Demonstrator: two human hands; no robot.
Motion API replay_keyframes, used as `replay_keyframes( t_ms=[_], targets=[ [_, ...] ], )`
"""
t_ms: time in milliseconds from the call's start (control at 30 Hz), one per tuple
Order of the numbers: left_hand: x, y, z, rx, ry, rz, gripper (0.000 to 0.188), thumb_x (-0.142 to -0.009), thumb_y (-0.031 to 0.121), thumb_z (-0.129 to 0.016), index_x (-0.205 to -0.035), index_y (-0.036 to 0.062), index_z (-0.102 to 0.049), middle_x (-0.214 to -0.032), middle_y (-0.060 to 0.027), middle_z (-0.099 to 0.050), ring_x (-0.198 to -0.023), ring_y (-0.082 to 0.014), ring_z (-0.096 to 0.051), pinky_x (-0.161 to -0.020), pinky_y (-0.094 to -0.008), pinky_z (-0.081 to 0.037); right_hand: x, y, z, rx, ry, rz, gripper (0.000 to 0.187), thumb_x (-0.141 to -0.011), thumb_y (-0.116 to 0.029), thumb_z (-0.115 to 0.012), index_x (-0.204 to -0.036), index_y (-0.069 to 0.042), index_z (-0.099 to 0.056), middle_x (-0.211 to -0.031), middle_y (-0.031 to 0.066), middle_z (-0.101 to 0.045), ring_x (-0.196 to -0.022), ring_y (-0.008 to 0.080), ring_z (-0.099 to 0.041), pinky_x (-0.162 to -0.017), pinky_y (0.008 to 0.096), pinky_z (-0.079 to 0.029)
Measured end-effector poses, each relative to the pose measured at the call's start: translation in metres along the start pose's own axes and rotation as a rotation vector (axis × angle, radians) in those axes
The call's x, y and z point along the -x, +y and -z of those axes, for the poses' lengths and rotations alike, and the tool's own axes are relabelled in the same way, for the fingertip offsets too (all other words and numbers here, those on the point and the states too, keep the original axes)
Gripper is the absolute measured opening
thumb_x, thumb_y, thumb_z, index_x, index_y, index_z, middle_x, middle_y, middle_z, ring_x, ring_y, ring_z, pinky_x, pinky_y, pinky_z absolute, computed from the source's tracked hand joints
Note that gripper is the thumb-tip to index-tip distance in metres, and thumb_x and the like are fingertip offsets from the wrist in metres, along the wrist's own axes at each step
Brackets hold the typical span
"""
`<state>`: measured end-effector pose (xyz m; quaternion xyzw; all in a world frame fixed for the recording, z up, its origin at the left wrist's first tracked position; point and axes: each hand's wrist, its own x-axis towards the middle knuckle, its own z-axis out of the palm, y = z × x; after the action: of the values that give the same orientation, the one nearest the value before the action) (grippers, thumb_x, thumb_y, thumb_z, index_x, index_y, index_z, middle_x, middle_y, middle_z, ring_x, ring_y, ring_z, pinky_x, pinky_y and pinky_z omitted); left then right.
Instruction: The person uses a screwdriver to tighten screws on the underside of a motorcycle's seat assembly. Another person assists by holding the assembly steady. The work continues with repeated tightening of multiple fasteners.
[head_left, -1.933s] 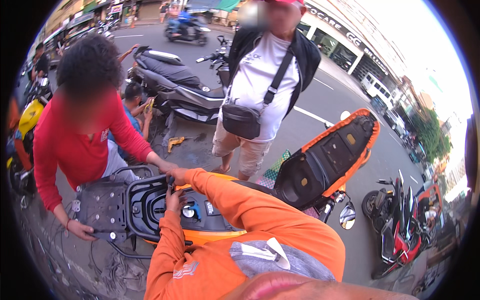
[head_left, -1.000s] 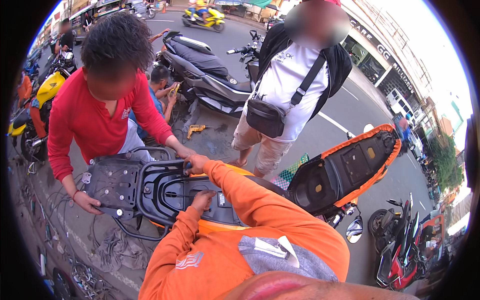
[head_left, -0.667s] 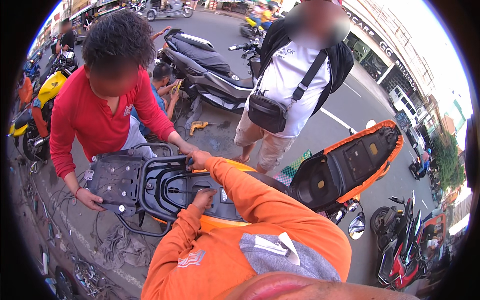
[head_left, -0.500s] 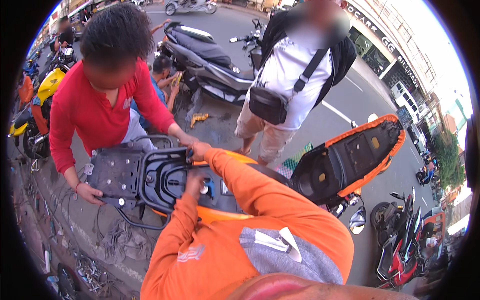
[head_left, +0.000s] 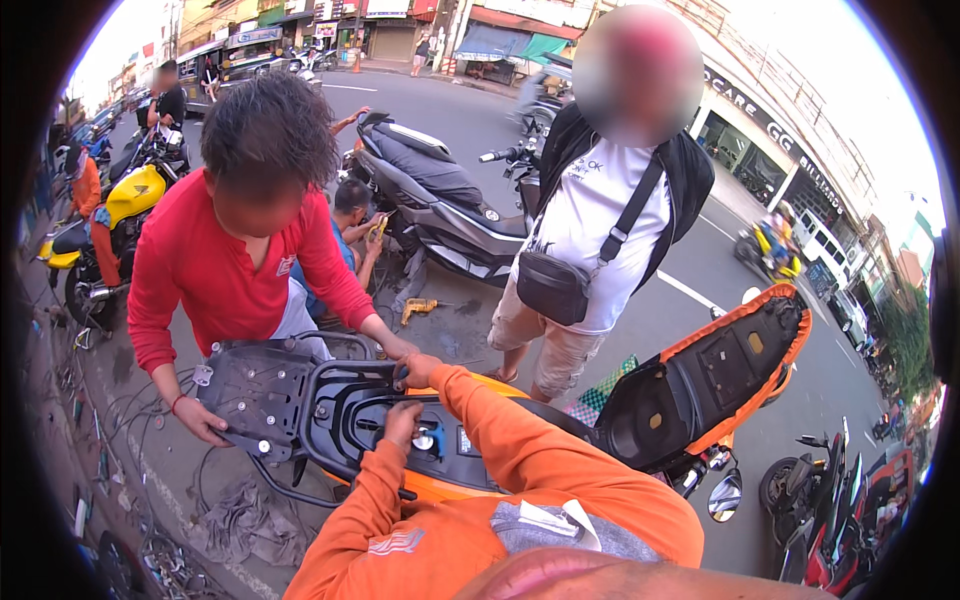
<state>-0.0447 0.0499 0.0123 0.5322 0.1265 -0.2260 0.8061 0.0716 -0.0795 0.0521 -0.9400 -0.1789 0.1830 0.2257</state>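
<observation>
A motorbike with orange side panels point(head_left: 440, 486) lies before me, its seat point(head_left: 700, 385) swung up. My left hand point(head_left: 402, 425) is curled down over the black part beneath the seat, beside a blue piece point(head_left: 431, 442) with a pale round spot. Whatever its fingers hold is hidden. At the far side of the black rear frame point(head_left: 335, 400), my right hand point(head_left: 422, 370) is closed around a small dark bluish thing, mostly covered. A co-worker's hand point(head_left: 402, 347) touches close to it. The co-worker's other hand point(head_left: 203, 422) grips the edge of the black rack plate point(head_left: 250, 390).
A person in a white shirt point(head_left: 600, 220) stands beyond the bike. Behind, a grey scooter point(head_left: 440, 210) is parked near a yellow power drill point(head_left: 420, 308). A grey rag point(head_left: 250, 525) lies on the ground at left. More motorbikes point(head_left: 830, 510) stand at right.
My view has tilted up, so the scene sits lower and more street shows. My left hand, blurred before, is now sharp in about the same place. A yellow motorbike has appeared on the road.
</observation>
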Motion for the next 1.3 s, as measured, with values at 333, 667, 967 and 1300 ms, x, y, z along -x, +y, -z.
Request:
replay_keyframes(
  t_ms=[333, 667, 967, 1300],
  targets=[
    [0.025, -0.021, -0.029, -0.097, -0.191, 0.161, 0.012, -0.092, 0.019, -0.063, -0.095, 0.0081, -0.061, -0.069, 0.0031, -0.048, -0.051, -0.0082, -0.042, -0.045, -0.0253, -0.033, -0.003, 0.003, 0.009, -0.021, -0.121, 0.046, 0.043, -0.083, -0.034, -0.074, -0.121, -0.016, -0.066, -0.111, 0.0140, -0.070, -0.107, 0.0296, -0.066, -0.092, 0.0397, -0.049],
    [0.022, -0.028, -0.028, -0.124, -0.159, 0.188, 0.011, -0.091, 0.020, -0.063, -0.095, 0.0090, -0.061, -0.069, 0.0031, -0.049, -0.051, -0.0083, -0.043, -0.045, -0.0256, -0.036, -0.006, 0.005, 0.005, -0.047, -0.120, 0.038, 0.034, -0.083, -0.034, -0.074, -0.113, -0.018, -0.070, -0.107, 0.0124, -0.072, -0.105, 0.0290, -0.067, -0.090, 0.0407, -0.050],
    [0.019, -0.031, -0.027, -0.086, -0.167, 0.210, 0.014, -0.090, 0.020, -0.064, -0.082, 0.0102, -0.059, -0.063, 0.0033, -0.047, -0.048, -0.0100, -0.042, -0.042, -0.0277, -0.033, 0.001, 0.000, 0.007, -0.065, -0.100, 0.030, 0.036, -0.081, -0.034, -0.075, -0.113, -0.018, -0.071, -0.109, 0.0132, -0.071, -0.107, 0.0305, -0.066, -0.092, 0.0410, -0.050],
    [-0.013, -0.042, -0.002, -0.484, 0.117, -0.075, 0.086, -0.078, 0.020, -0.075, -0.148, -0.0037, -0.031, -0.101, -0.0194, -0.066, -0.071, -0.0247, -0.064, -0.064, -0.0370, -0.054, -0.021, 0.022, -0.003, -0.075, -0.058, 0.236, 0.033, -0.082, -0.025, -0.080, -0.113, -0.019, -0.073, -0.095, 0.0102, -0.071, -0.087, 0.0190, -0.066, -0.081, 0.0363, -0.052]
  ],
)
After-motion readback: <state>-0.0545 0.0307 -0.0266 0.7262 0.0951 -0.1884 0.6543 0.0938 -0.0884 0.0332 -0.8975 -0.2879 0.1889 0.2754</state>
